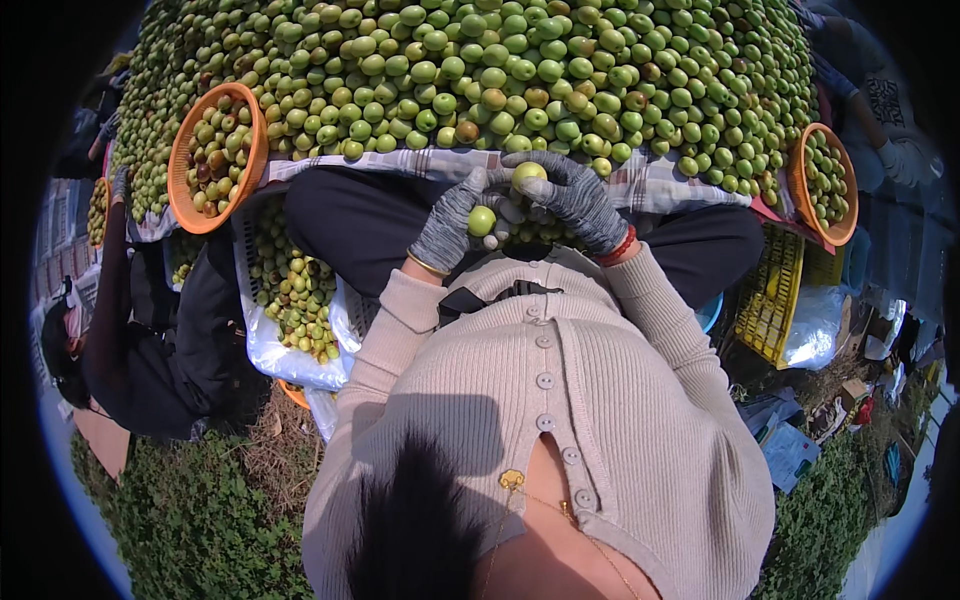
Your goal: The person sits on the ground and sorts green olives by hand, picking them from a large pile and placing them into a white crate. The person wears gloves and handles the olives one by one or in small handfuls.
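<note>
My left hand (444,225), in a grey knit glove with a gold bangle at the wrist, curls around a green jujube-like fruit (481,221). Close beside it, my right hand (581,199), gloved alike with a red bead bracelet, grips a yellow-green fruit (529,175) between thumb and fingers. Fingertips of my left hand lie near or against that fruit; the exact contact is unclear. Below both hands, more fruit shows between my legs, partly hidden. Just beyond them spreads a large heap of green and brownish fruit (495,56) on a checked cloth (420,162).
Orange baskets of fruit stand left (261,161) and right (847,217) at the heap's edge. A plastic-lined crate of fruit (281,364) is by my left leg, a yellow crate (772,292) at right. A person in dark clothes (172,360) sits left; another person's arm (862,116) is upper right.
</note>
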Demonstrator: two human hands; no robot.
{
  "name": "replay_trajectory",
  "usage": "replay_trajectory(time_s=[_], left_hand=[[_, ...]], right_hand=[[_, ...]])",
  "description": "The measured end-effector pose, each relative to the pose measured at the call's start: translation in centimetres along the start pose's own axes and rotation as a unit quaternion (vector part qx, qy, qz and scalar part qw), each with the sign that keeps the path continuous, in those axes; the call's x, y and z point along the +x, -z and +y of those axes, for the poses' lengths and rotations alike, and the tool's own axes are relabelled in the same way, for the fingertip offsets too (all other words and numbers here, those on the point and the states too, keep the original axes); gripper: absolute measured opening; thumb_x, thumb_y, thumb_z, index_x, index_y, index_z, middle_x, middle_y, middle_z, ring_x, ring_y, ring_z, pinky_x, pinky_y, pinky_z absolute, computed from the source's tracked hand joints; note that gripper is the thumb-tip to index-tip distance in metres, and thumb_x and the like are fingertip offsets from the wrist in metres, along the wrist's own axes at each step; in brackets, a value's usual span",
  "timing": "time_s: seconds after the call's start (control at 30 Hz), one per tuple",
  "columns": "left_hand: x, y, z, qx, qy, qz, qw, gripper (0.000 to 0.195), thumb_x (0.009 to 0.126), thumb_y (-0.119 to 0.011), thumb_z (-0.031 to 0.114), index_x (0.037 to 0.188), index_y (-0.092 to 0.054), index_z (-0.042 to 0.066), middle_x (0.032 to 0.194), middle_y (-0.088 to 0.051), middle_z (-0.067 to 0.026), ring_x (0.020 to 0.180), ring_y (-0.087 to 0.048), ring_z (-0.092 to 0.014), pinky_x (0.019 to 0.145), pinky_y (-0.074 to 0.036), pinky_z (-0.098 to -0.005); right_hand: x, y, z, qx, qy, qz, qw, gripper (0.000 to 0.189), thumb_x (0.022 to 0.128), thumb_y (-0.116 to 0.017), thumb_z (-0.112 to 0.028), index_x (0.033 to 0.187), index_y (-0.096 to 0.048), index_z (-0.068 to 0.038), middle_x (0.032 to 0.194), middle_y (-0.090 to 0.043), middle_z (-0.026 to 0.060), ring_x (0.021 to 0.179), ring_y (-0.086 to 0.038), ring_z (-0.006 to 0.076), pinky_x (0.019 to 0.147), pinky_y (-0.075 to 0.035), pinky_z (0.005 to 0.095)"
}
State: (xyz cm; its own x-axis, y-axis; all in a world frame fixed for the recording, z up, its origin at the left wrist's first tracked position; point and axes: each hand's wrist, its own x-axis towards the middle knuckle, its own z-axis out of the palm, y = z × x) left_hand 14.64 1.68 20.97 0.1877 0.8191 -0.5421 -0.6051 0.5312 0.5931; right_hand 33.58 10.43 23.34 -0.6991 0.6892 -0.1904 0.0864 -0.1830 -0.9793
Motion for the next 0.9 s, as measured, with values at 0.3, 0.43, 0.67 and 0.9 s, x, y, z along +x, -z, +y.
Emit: replay_trajectory(time_s=[0.3, 0.43, 0.67, 0.9], left_hand=[[1.5, 8.9, 7.1, -0.310, -0.181, -0.025, 0.933, 0.035, 0.099, -0.055, 0.031, 0.122, -0.057, 0.004, 0.102, -0.063, -0.0107, 0.086, -0.060, -0.021, 0.067, -0.052, -0.0320], [-1.6, 23.1, 20.2, -0.139, -0.435, 0.316, 0.832, 0.043, 0.096, -0.057, 0.031, 0.131, -0.050, 0.008, 0.135, -0.050, -0.0172, 0.118, -0.053, -0.032, 0.091, -0.053, -0.0478], [-3.6, 23.8, 23.3, 0.187, -0.447, 0.524, 0.700, 0.050, 0.088, -0.067, 0.005, 0.134, -0.049, 0.006, 0.132, -0.054, -0.0154, 0.110, -0.060, -0.025, 0.084, -0.055, -0.0327], [4.5, 6.6, 7.3, 0.578, -0.203, 0.108, 0.783, 0.030, 0.089, -0.070, 0.018, 0.117, -0.067, 0.008, 0.109, -0.070, -0.0098, 0.096, -0.068, -0.018, 0.086, -0.054, -0.0304]], right_hand=[[-2.3, 1.1, 4.1, -0.228, 0.079, 0.092, 0.966, 0.038, 0.097, -0.059, -0.030, 0.128, -0.061, -0.008, 0.109, -0.068, 0.0084, 0.094, -0.064, 0.0175, 0.085, -0.050, 0.0298], [-6.5, 5.3, 5.7, -0.149, -0.092, 0.150, 0.973, 0.030, 0.098, -0.057, -0.021, 0.123, -0.064, -0.007, 0.095, -0.067, 0.0051, 0.079, -0.061, 0.0115, 0.072, -0.050, 0.0263], [-7.5, 7.1, 7.9, -0.204, 0.002, 0.283, 0.937, 0.025, 0.093, -0.061, -0.011, 0.117, -0.066, -0.006, 0.094, -0.065, 0.0060, 0.082, -0.063, 0.0147, 0.072, -0.051, 0.0270], [-1.0, 7.2, 7.5, -0.411, 0.066, 0.262, 0.871, 0.043, 0.085, -0.070, -0.018, 0.126, -0.059, -0.012, 0.118, -0.057, 0.0152, 0.112, -0.056, 0.0313, 0.098, -0.046, 0.0393]])
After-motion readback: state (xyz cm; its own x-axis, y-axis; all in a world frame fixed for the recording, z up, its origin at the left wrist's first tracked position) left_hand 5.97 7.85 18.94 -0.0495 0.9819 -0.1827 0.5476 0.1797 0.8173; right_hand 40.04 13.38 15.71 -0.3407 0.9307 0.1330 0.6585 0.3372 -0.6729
